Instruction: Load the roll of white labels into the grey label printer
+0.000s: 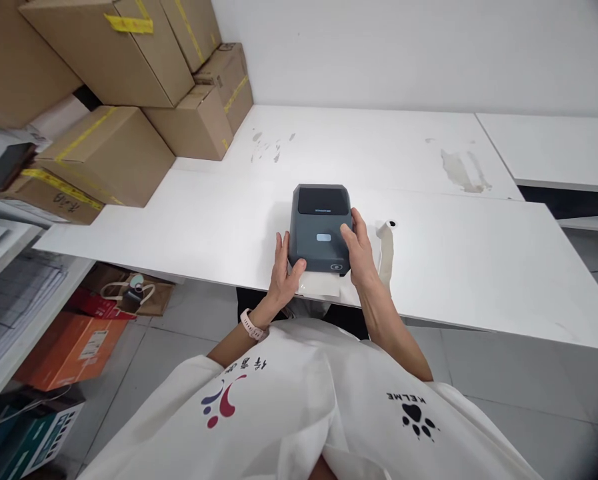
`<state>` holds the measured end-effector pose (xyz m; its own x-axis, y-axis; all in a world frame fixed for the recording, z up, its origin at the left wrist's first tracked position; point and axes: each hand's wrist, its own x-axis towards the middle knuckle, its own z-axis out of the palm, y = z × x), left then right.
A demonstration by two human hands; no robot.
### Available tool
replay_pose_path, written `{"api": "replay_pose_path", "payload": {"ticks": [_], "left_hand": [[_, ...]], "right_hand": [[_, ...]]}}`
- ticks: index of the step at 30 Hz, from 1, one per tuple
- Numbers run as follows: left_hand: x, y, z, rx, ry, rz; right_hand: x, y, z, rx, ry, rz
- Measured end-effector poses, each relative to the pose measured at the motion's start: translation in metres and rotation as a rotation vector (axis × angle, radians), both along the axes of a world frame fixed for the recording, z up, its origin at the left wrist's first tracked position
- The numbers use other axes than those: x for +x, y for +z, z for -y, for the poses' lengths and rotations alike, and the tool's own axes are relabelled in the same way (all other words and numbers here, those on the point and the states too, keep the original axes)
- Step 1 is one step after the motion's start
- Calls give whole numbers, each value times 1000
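Note:
Between my two hands is a dark grey label printer (pixel 315 239), a boxy device with a black window at its far end, a small light panel in the middle and a button near its front edge. My left hand (pixel 283 275) grips its left side, the thumb at the near left corner. On the right side, my right hand (pixel 361 257) holds it, with the thumb lying on the top face. A small roll of white paper (pixel 387 228) lies to the right, its loose strip trailing toward me. White paper (pixel 319 285) shows under the printer's near edge.
Several cardboard boxes (pixel 111 157) with yellow tape are stacked on the left of the white table (pixel 479 260). Shelving with papers (pixel 16 293) stands at the left, an orange box (pixel 66 350) below. A white wall runs behind the table.

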<state>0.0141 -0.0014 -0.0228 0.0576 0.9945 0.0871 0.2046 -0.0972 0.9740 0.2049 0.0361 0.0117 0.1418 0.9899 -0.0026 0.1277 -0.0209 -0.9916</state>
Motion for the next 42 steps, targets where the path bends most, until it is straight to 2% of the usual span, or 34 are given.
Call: {"api": "replay_pose_path", "payload": {"ticks": [3,6,8,11,15,18,21,23,25,26,27,29,31,33,36,38,40,42], "left_hand": [[-3,20,-15,80,-9,20],[-5,39,-44,156,-7,47],[-6,44,-65,187,-3,3],[-6,37,-88,112,25,-83],[-3,13,-100,-118,29,-121],[0,5,-102,-128,39,-89],[2,6,-103,-80,71,-90],[3,9,-103,-89,88,-101],[4,10,-102,-94,95,-109],[5,10,-102,-93,97,-114],[5,10,-102,-91,100,-121],[6,11,-101,-79,106,-148],[6,13,-100,-67,118,-181],[7,16,-100,-57,115,-216],[8,23,-100,-60,102,-319],[9,25,-101,-63,100,-387],[10,25,-101,-65,103,-408],[10,23,-101,-66,108,-393]], "right_hand": [[8,26,-9,37,47,-8],[17,59,-34,175,112,116],[18,81,-58,290,86,214],[15,108,-98,443,9,215],[11,123,-153,459,-13,225],[12,124,-189,374,-3,201],[13,123,-203,284,10,215],[12,124,-191,349,-52,293],[9,125,-163,497,-103,417],[8,123,-147,561,-77,487],[7,120,-131,588,4,555],[6,109,-107,522,300,672],[5,92,-97,367,608,768],[3,73,-101,204,770,875],[-6,52,-120,17,806,1047],[-12,47,-131,-41,811,1111],[-14,48,-137,-58,824,1083],[-6,56,-136,-39,863,941]]}}
